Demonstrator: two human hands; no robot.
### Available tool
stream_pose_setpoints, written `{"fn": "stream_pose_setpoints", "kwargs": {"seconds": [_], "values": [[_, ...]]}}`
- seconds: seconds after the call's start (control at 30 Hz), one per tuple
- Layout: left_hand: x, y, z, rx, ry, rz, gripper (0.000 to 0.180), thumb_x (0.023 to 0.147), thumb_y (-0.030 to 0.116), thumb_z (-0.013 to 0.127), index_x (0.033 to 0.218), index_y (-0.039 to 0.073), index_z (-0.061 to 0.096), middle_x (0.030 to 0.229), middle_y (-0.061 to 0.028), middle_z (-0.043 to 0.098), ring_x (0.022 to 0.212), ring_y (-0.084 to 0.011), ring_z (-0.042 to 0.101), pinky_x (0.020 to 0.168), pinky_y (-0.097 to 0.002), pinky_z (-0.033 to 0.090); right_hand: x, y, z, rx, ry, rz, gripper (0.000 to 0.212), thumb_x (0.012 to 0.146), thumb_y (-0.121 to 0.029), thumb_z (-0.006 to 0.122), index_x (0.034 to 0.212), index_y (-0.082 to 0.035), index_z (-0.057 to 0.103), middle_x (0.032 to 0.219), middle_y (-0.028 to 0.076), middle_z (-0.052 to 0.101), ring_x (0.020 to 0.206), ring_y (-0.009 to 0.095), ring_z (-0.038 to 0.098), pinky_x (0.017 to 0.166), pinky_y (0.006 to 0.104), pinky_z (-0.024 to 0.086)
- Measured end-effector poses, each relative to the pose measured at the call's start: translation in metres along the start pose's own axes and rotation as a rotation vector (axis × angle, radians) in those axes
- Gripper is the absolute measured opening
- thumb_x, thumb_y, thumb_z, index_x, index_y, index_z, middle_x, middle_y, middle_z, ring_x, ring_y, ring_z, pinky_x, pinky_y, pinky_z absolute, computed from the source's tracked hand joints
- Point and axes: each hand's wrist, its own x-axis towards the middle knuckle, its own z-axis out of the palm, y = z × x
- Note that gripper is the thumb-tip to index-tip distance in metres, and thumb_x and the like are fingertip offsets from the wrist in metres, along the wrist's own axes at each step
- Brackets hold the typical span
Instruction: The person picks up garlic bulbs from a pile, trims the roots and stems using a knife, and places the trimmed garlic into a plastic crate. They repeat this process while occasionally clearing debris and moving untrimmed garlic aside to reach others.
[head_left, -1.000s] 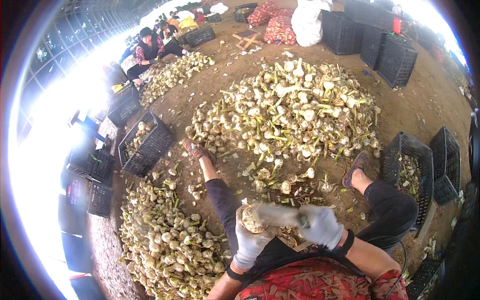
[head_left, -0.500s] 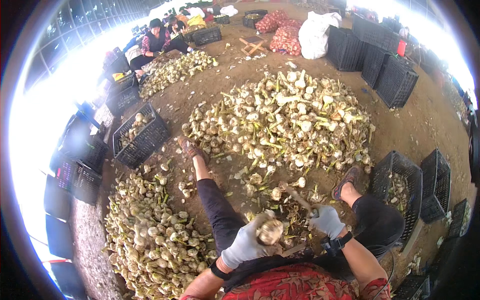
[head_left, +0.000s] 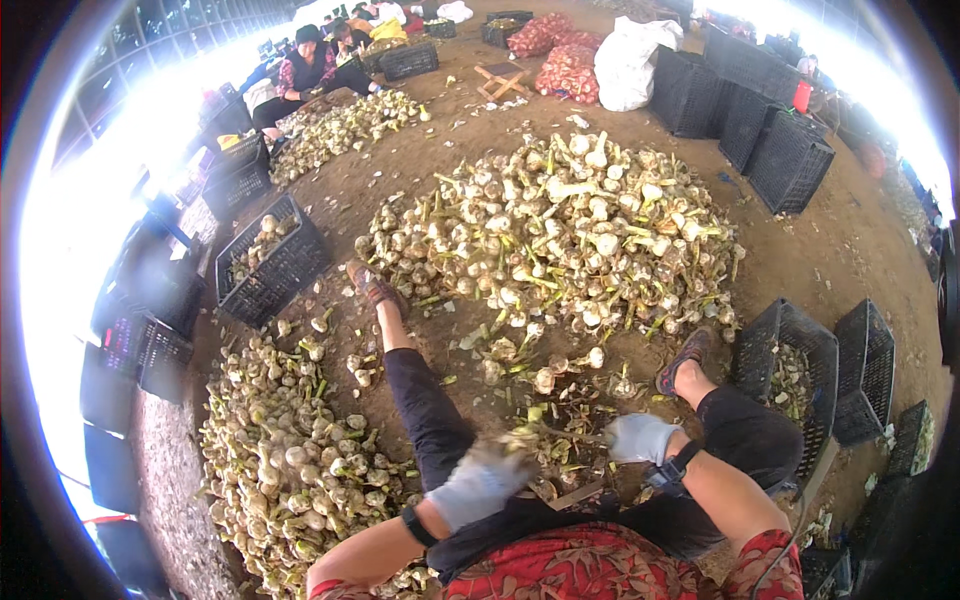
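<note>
Brown soil point(head_left: 850, 235) spreads under everything. On it lies the main garlic pile point(head_left: 580, 230), its near edge ragged with loose heads. The second pile point(head_left: 290, 460) fills the person's left side, its right edge near the left leg point(head_left: 425, 405). Black crates point(head_left: 790, 160) stand at upper right, a broad strip of soil between them and the main pile; the scrap crate point(head_left: 800, 350) hems in the right leg point(head_left: 750, 430). Between the legs, littered ground gives the gloved hands some room. The right hand point(head_left: 642, 440) has its fingers curled round a knife point(head_left: 572, 434), pointing left. The left hand point(head_left: 482, 487) is blurred; whether its fingers grip the bulb point(head_left: 520, 437) at their tips, near the blade, cannot be told.
</note>
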Motion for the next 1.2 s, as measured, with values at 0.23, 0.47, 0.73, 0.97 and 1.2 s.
{"fn": "stream_pose_setpoints", "kwargs": {"seconds": [0.23,0.47,0.73,0.97,1.2], "values": [[-0.206,-0.103,0.015,-0.139,-0.568,-1.028,0.058,0.079,0.025,0.070,0.130,0.008,0.050,0.110,-0.0124,0.064,0.098,-0.0261,0.066,0.084,-0.0383,0.053,-0.018,0.015,-0.003,0.561,0.180,0.108,0.028,0.072,-0.026,0.071,0.087,-0.003,0.068,0.084,0.013,0.069,0.078,0.025,0.066,0.072,0.0371,0.051],[-0.115,-0.144,-0.001,-0.372,-0.206,-1.203,0.051,0.083,0.027,0.066,0.132,0.018,0.055,0.109,-0.0135,0.068,0.106,-0.0294,0.063,0.093,-0.0401,0.048,0.009,0.010,0.009,1.359,0.326,0.116,0.019,0.071,-0.011,0.073,0.083,-0.001,0.062,0.069,-0.002,0.055,0.059,0.008,0.048,0.055,0.0256,0.040],[0.185,-0.188,0.129,-0.486,-0.095,-0.903,0.067,0.085,0.041,0.060,0.134,-0.002,0.043,0.103,-0.0256,0.066,0.095,-0.0381,0.065,0.082,-0.0457,0.052,0.035,0.029,0.030,1.490,0.341,0.216,0.021,0.073,-0.014,0.073,0.083,-0.003,0.059,0.073,-0.001,0.058,0.065,0.009,0.052,0.061,0.0288,0.047],[0.238,-0.191,0.169,-0.740,-0.359,-1.132,0.062,0.081,0.026,0.066,0.134,0.000,0.046,0.116,-0.0232,0.064,0.110,-0.0359,0.062,0.091,-0.0429,0.050,0.029,0.017,0.001,1.058,0.160,0.261,0.044,0.076,-0.043,0.069,0.101,-0.008,0.066,0.075,0.007,0.066,0.068,0.021,0.064,0.064,0.0350,0.049],[0.183,-0.122,0.156,-1.200,0.114,-0.923,0.059,0.078,0.011,0.072,0.133,0.005,0.052,0.116,-0.0139,0.066,0.107,-0.0264,0.062,0.091,-0.0353,0.049,0.034,0.017,0.017,0.906,0.332,0.257,0.037,0.075,-0.037,0.068,0.097,-0.007,0.065,0.075,0.012,0.066,0.073,0.031,0.066,0.065,0.0391,0.049]]}}
